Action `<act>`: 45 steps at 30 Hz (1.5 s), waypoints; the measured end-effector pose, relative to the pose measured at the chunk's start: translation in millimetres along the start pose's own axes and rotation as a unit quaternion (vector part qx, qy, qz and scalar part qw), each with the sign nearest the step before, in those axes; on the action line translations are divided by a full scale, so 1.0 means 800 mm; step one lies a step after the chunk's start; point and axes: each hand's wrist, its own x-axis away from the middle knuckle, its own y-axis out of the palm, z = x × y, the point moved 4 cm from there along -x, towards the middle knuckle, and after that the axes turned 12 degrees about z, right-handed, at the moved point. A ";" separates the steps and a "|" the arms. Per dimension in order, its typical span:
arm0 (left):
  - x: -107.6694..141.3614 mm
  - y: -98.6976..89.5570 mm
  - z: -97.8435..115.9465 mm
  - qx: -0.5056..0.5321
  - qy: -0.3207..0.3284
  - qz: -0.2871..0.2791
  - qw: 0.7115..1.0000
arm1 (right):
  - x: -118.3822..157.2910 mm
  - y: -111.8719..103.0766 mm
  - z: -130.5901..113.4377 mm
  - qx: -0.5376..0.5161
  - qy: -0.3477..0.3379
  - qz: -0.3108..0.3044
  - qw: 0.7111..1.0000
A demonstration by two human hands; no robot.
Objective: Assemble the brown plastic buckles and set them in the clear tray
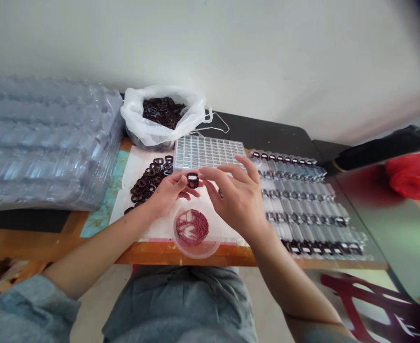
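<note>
Held up in front of me is a small dark plastic frame [192,180] with a pale rectangular window. My left hand [169,193] pinches its left side between thumb and fingers. At its right edge are the thumb and index finger of my right hand [236,193], closed on it, while the other fingers spread out. Below stands a clear round tub [196,250] of thin dark red sticks [192,227]. A loose heap of similar dark frames [147,183] lies beside my left hand. Behind the hands sits a tray with rows of small pale rectangular pieces [210,152].
A white plastic bag [138,126] full of dark frames stands at the back. Stacked clear plastic trays [45,147] fill the left. On the right lies a ribbed clear tray [302,205], some places holding dark frames. A red bundle [415,176] and a dark red stool [370,305] are farther right.
</note>
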 end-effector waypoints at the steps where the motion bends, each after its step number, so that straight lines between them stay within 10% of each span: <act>1: 0.000 0.000 0.000 -0.002 0.001 -0.002 1.000 | 0.001 -0.001 0.000 -0.003 0.002 0.005 1.000; 45: 0.002 0.000 0.007 0.007 0.023 0.048 0.999 | 0.014 0.008 -0.008 -0.026 -0.014 -0.029 0.999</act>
